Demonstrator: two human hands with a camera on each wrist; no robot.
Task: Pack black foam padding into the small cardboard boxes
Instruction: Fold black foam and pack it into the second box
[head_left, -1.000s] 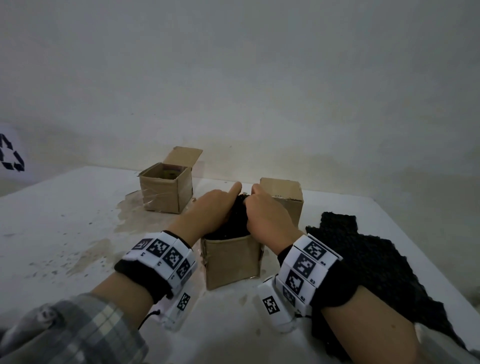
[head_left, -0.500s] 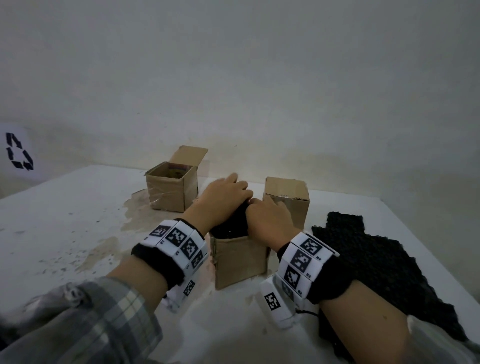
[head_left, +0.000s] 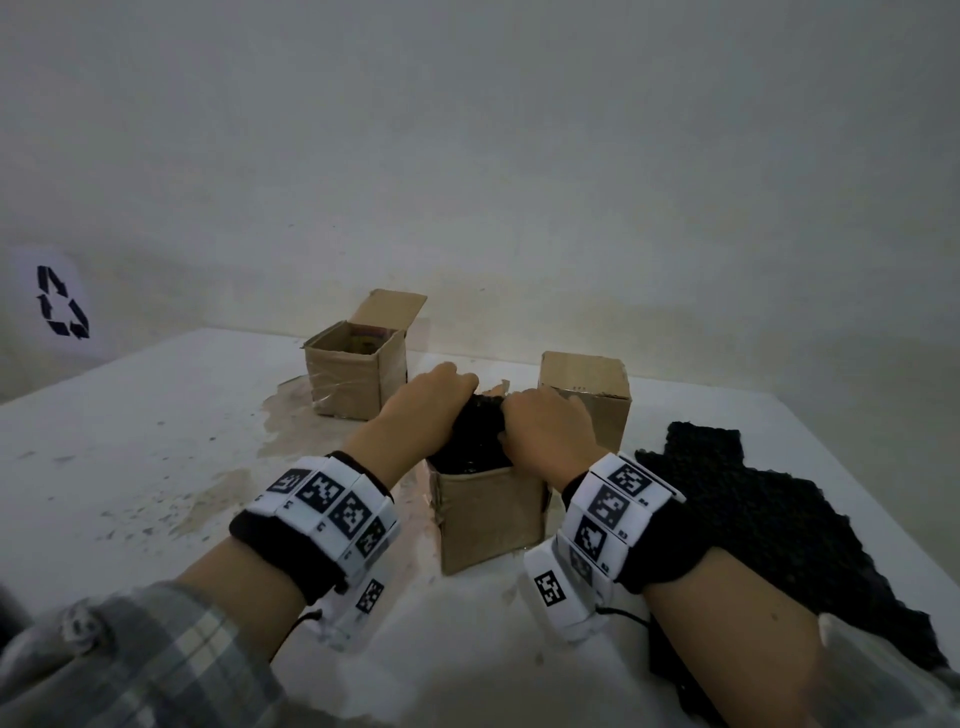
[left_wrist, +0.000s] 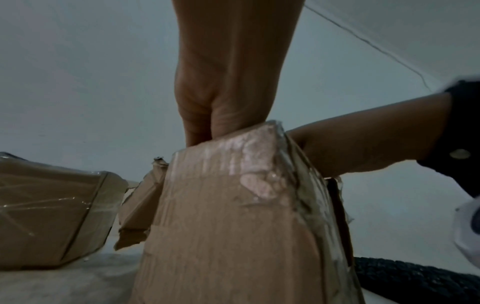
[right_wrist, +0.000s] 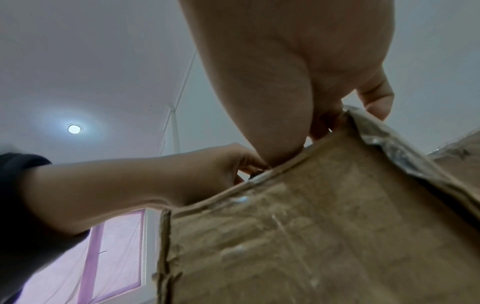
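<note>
A small open cardboard box stands near the table's front, stuffed with black foam that bulges above its rim. My left hand reaches in from the left, its fingers curled down over the foam. From the right, my right hand does the same with its knuckles up. The right wrist view shows the left hand's fingertips pinching foam at the box's rim. My right fingers go down inside the box, where they are hidden. In the left wrist view the box's taped side fills the frame.
Behind the near box, an open box stands at the back left and a closed box at the back right. A large sheet of black foam lies on the white table to the right, partly under my right forearm. A wall is close behind.
Both hands stayed on the near box. The left hand's fingers, raised a second ago, have curled down over the foam, and both hands have closed in on it.
</note>
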